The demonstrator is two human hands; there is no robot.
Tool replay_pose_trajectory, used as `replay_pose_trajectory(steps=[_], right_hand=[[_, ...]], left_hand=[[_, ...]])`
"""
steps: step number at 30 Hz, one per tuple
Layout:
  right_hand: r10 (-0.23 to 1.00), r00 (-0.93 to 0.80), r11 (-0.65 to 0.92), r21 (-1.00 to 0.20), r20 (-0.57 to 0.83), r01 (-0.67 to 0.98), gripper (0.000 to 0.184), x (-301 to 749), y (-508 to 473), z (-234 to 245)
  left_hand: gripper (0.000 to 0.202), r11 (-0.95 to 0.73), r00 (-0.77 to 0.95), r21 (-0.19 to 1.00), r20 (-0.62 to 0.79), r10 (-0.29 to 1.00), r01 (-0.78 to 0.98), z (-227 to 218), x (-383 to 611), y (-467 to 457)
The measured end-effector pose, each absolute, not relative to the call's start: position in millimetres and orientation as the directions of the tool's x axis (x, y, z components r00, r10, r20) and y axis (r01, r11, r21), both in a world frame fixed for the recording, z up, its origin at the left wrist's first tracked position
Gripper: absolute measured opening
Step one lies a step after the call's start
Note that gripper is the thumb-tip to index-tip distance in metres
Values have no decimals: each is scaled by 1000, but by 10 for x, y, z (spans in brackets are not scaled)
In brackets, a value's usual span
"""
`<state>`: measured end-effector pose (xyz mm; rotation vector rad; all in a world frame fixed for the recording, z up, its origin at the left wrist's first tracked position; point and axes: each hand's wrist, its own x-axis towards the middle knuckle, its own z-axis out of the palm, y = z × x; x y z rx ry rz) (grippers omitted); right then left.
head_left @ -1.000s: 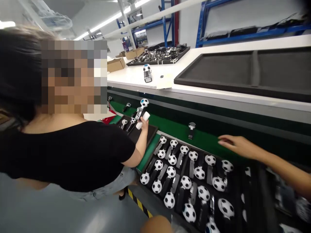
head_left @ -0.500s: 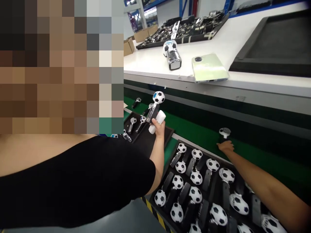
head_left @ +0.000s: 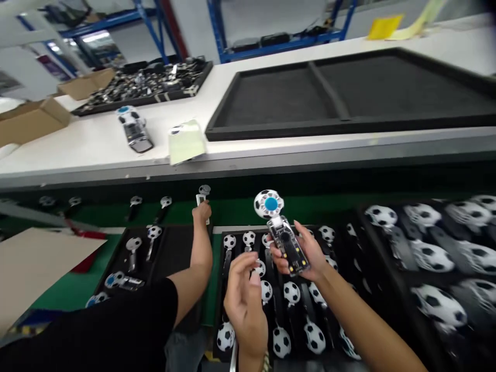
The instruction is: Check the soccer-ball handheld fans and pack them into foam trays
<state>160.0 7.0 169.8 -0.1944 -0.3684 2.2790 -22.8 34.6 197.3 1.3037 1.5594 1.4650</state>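
Note:
My right hand [head_left: 306, 254] grips a small hand-held fan [head_left: 279, 229] with a clear handle and a soccer-ball head showing a blue centre, held up over the black tray [head_left: 219, 289] of soccer-ball fans [head_left: 290, 293]. My left hand [head_left: 243, 295] is raised just left of it, fingers loosely curled and apart, holding nothing. A co-worker in a black sleeve [head_left: 116, 330] at my left reaches an arm [head_left: 197, 253] forward and sets a fan [head_left: 203, 193] on the green conveyor belt [head_left: 232, 212].
Several fans lie spaced along the belt at left [head_left: 134, 202]. A second black tray [head_left: 132, 258] holds a few fans. On the white bench behind are a large black empty tray [head_left: 387, 124], a phone [head_left: 186, 142], a fan [head_left: 134, 126], cardboard boxes [head_left: 31, 119].
My right hand has drawn back from the belt, now holding a fan up. My left hand has come into view. The co-worker's arm has stretched out to the belt. The view swung right.

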Motion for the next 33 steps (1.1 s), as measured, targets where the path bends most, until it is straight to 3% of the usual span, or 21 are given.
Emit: replay_pose_trajectory(steps=[5, 12, 19, 23, 29, 33], right_hand=[[759, -649, -569, -427, 58, -703, 57, 2054, -471, 1906], [867, -496, -397, -526, 54, -752, 48, 2849, -1021, 1959], [859, -494, -347, -556, 135, -755, 58, 3919, -1729, 2197], [878, -456, -306, -562, 145, -768, 59, 4524, -2081, 2236], [906, -397, -251, -567, 148, -784, 60, 5371, -2490, 2090], [947, -306, -198, -573, 98, -795, 58, 5804, -2706, 1991]], left_hand=[[42, -150, -147, 986, 159, 976, 73, 2229, 835, -716], [46, -251, 68, 968, 251, 965, -8, 2552, 1735, -1031], [47, -158, 243, 986, 167, 955, -57, 2680, 2752, -1529], [51, -66, 280, 998, 70, 957, -24, 2701, 3371, -1853], [48, -111, 280, 988, 138, 950, -110, 2619, 4282, -2229], [60, -114, 371, 983, 159, 915, -141, 2572, 4764, -2406]])
